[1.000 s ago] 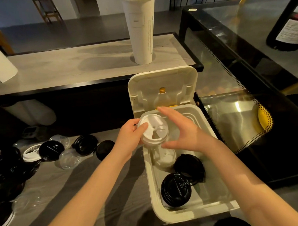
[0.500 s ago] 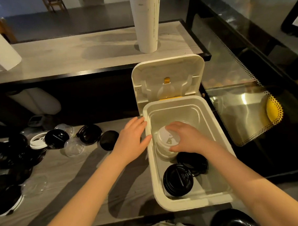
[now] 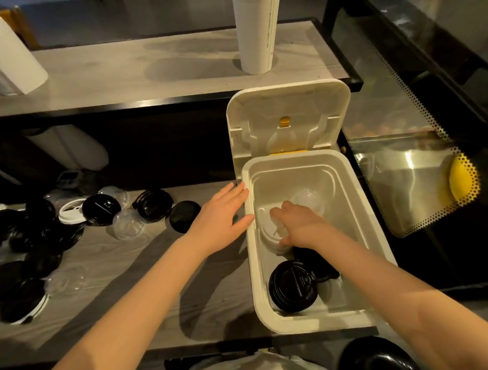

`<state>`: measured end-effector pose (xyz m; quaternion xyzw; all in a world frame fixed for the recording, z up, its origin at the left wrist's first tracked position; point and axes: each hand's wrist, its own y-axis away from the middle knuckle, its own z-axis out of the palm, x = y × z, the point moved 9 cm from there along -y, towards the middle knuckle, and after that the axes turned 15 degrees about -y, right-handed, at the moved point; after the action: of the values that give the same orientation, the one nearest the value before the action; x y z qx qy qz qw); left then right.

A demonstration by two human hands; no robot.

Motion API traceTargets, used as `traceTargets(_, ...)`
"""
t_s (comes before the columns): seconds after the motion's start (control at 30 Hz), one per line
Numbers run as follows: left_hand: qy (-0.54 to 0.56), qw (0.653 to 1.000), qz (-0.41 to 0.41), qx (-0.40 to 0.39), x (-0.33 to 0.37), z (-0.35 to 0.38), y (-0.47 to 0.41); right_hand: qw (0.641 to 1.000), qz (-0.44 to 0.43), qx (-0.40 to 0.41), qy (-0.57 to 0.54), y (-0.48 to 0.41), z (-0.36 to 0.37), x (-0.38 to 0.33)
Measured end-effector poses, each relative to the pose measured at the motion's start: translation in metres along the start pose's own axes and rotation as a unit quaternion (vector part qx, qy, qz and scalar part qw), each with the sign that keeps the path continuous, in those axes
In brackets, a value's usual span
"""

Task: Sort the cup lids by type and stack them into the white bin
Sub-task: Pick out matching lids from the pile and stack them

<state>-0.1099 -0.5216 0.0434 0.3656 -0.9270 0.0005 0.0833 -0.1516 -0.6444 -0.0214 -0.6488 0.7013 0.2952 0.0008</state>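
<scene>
Right hand [image 3: 299, 226] is reaching down inside the white bin [image 3: 356, 206], palm down, fingers curled over a stack of white lids [image 3: 268, 233] at about the bin's 9 o'clock side, against the left wall. Fingertips are touching the top white lid; cannot tell whether it is pinching or just pressing. Left hand [image 3: 219, 220] is lying flat and spread, fingers extended, thumb tip touching the bin's left rim, holding nothing.

Bin is sitting at the right end of the grey counter [image 3: 138, 269], its hinged lid [image 3: 287, 116] standing open at the bin's 12 o'clock edge. Inside: a stack of black lids [image 3: 293, 286] at 6 o'clock, leaning slightly; a second black stack [image 3: 317, 263] just beside it toward 3 o'clock, partly hidden under the right forearm. Clear dome lids [image 3: 309, 200] are sitting at 12 o'clock of the white stack, near the far wall, just beyond the right fingers.

Unsorted lids are lying at the left hand's 9 o'clock on the counter: a loose black lid [image 3: 184, 215] nearest the hand, a black ridged stack [image 3: 152, 204], a black lid with white marking [image 3: 101, 209], a white lid [image 3: 72, 213], a clear lid [image 3: 128, 224], and a dark jumbled pile [image 3: 18, 259] at the far left edge.

Tall white cup stack [image 3: 256, 31] is standing on the upper shelf [image 3: 130, 68] at 12 o'clock. Glass display case [image 3: 406, 164] is sitting at the bin's 3 o'clock.
</scene>
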Motion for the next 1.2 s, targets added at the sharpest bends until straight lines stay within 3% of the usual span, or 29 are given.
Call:
traceTargets(0.23,0.023,1.000,-0.003,-0.003,0.002,0.000,0.002,0.998,0.015,0.045,-0.032,0.013,0.006,0.005)
traceTargets(0.4,0.011,1.000,0.011,-0.019,-0.001,0.000,0.001,0.994,0.037,0.020,-0.097,0.016,0.002,0.002)
traceTargets(0.53,-0.010,0.999,-0.020,-0.035,-0.028,-0.005,0.002,0.979,0.011,0.132,-0.155,0.021,-0.044,-0.023)
traceTargets(0.67,-0.074,0.993,-0.056,-0.072,-0.078,-0.009,0.006,0.961,-0.045,0.249,-0.114,0.023,-0.085,-0.070)
traceTargets(0.77,-0.097,0.987,-0.070,-0.104,-0.118,-0.009,0.014,0.950,-0.108,0.286,-0.060,0.019,-0.094,-0.121)
traceTargets(0.93,-0.094,0.981,-0.099,-0.141,-0.187,0.006,0.032,0.967,-0.126,0.222,-0.021,-0.029,-0.053,-0.170)
traceTargets(1.2,-0.114,0.967,-0.118,-0.196,-0.268,0.041,0.043,0.997,0.028,0.033,-0.068,-0.108,0.049,-0.163)
